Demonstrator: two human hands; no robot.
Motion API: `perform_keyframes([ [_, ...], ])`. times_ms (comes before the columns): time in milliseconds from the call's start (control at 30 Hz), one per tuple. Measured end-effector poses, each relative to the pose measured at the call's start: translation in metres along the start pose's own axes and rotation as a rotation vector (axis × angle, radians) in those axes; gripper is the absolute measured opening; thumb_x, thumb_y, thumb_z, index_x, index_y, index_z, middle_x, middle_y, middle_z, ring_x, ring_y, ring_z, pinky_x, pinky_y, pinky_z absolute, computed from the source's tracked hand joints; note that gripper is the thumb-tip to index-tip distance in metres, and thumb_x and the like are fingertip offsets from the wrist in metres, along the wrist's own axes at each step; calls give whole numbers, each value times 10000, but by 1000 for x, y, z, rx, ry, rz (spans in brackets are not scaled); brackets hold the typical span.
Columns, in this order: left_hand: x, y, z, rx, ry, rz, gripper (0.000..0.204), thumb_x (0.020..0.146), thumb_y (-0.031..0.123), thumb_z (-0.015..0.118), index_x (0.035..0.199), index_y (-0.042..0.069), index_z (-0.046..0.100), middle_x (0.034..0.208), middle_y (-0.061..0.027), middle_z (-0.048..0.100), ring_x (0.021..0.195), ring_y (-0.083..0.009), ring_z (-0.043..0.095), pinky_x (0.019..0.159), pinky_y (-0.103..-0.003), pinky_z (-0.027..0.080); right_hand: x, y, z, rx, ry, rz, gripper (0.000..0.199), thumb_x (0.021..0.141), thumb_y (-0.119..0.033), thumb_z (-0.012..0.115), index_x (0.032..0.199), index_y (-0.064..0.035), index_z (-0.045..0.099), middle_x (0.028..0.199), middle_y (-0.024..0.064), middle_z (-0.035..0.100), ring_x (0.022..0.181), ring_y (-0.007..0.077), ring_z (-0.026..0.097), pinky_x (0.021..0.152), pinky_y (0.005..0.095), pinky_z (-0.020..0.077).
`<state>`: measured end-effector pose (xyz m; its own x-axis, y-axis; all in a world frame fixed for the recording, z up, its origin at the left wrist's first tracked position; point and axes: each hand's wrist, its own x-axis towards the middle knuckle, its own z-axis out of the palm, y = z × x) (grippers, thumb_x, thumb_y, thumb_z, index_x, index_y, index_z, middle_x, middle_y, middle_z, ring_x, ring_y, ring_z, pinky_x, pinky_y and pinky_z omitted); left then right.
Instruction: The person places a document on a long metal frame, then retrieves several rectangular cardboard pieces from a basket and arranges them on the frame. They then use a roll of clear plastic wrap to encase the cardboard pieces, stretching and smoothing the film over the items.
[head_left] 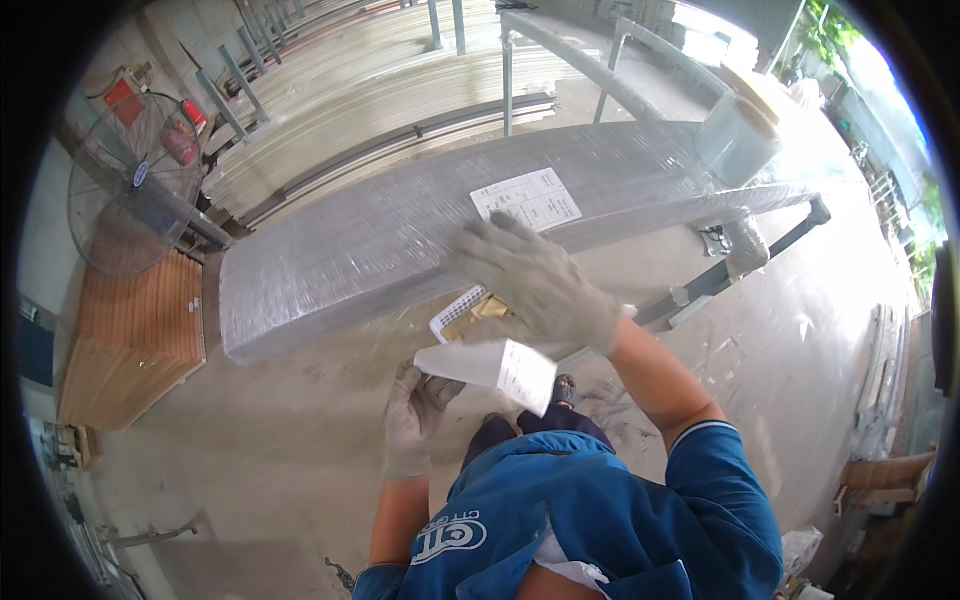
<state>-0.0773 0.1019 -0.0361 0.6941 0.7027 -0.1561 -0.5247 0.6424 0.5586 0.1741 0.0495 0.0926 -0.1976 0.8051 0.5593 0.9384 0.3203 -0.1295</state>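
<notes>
At centre, the grey-gloved right hand (pixel 540 282) extends its fingers near a white rectangular paper label (pixel 537 197); below, the grey-gloved left hand (pixel 412 418) pinches a bent, part-printed white paper sheet (pixel 472 362).

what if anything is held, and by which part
The left hand holds bent white paper by its left end; the right hand, blurred, shows nothing held.

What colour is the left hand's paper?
The paper is white, seen best in the head view.
</notes>
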Motion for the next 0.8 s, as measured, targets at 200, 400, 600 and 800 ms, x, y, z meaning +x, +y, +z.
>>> perform_keyframes([
  [200, 17, -4, 21, -132, -111, -111, 324, 1022, 198, 518, 1284, 8, 541, 1295, -193, 623, 1174, -328, 645, 961, -489, 577, -83, -42, -8, 433, -10, 338, 752, 758, -337, 827, 1380, -33, 534, 1346, 153, 588, 1270, 362, 536, 1037, 454, 465],
  [400, 34, -32, 14, 40, -208, -335, 397, 1000, 180, 535, 1352, 0, 496, 1315, -202, 606, 1177, -314, 642, 936, -457, 588, -133, -45, 24, 1273, 77, 907, 526, 813, -85, 803, 1301, -33, 613, 1133, 133, 670, 1063, 207, 645, 920, 332, 522],
  [600, 31, -33, 24, 968, -187, 137, 649, 895, 188, 684, 1460, 6, 422, 1552, -211, 349, 1436, -289, 371, 1139, -394, 357, -151, -40, 27, 680, 55, 920, 172, 879, -42, 713, 1043, 11, 709, 919, 70, 695, 851, 131, 666, 760, 325, 550],
  [800, 38, -41, 47, 1197, -704, 349, 739, 873, 76, 607, 1548, 7, 316, 1579, -215, 316, 1482, -344, 290, 1199, -395, 250, -131, -50, 49, 770, 234, 902, 124, 848, -4, 663, 970, -16, 685, 814, 126, 676, 711, 169, 655, 677, 316, 522],
])
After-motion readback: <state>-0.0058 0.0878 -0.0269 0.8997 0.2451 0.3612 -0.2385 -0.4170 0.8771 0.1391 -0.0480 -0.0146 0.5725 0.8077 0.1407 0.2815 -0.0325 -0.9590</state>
